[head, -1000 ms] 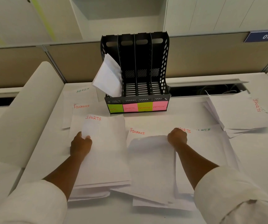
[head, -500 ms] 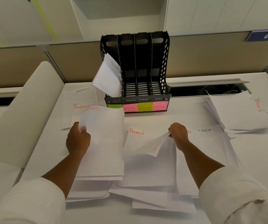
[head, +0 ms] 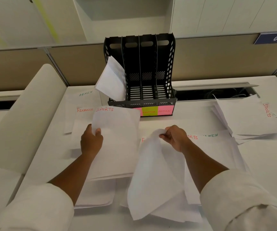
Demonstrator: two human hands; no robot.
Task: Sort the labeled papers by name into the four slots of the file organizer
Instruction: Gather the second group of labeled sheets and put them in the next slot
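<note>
Both hands have risen since half a second ago: each now lifts its sheets higher, and the right-hand sheet has peeled well up off the pile.

White desk point(head: 192, 124), littered with labeled papers. Black file organizer point(head: 140, 72) stands upright at the back against the partition, four slots, coloured sticky labels along its front edge; "FINANCE" and "ADMIN" readable, the two left labels covered by the raised sheets. Loose papers point(head: 111, 80) lean out of the leftmost slot; the other three slots look empty.

Stack at far right point(head: 244, 119), fanned, top sheet marked "SPORTS". Flat sheets at left marked "ADMIN" point(head: 85, 93), "FINANCE" point(head: 84, 110) and "SPORTS" point(head: 104, 109).

Left hand point(head: 91, 140) grasps a thick batch of sheets point(head: 117, 144) at its upper left corner, thumb on top, far edge raised in front of the organizer's base.

Right hand point(head: 174, 137) pinches the top edge of a single sheet point(head: 152, 177), which curls and hangs toward the near edge of the desk. Under it, sheets marked "SPORTS" and "ADMIN" point(head: 212, 135) lie flat, partly hidden by the wrist.

White sleeves point(head: 244, 200) on both arms.
</note>
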